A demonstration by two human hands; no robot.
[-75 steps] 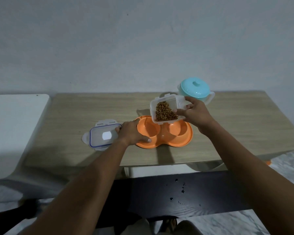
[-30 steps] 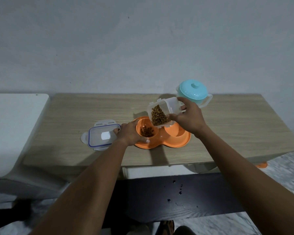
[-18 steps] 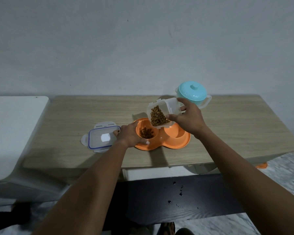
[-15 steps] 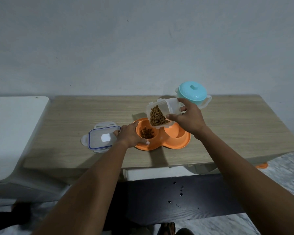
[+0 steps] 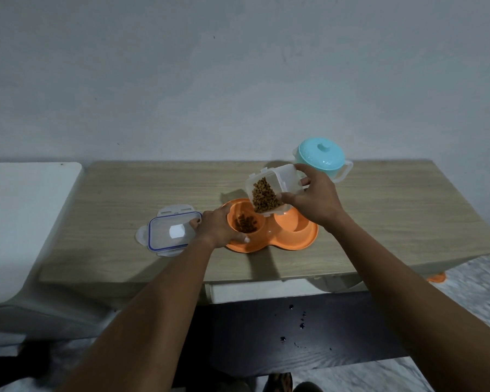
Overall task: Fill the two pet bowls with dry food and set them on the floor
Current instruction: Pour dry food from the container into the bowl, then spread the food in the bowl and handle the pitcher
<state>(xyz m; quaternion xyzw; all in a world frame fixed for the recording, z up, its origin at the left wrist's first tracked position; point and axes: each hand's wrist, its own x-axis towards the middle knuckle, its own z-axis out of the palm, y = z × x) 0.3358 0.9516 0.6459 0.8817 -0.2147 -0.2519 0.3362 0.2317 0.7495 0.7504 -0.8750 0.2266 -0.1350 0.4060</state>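
Over orange double bowl [image 5: 292, 240], right grip [image 5: 314, 200] clasping tilted kibble container [image 5: 269, 190], left grip [image 5: 218, 227] clutching its rim

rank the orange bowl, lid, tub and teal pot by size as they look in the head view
1. orange bowl
2. lid
3. tub and teal pot look alike; tub held up nearer camera, pot partly hidden, so unranked

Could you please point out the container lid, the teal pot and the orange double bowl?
container lid [image 5: 164, 233], head view, on its clear panel.
teal pot [image 5: 317, 158], head view, on its domed lid.
orange double bowl [image 5: 283, 245], head view, on its bare front rim.
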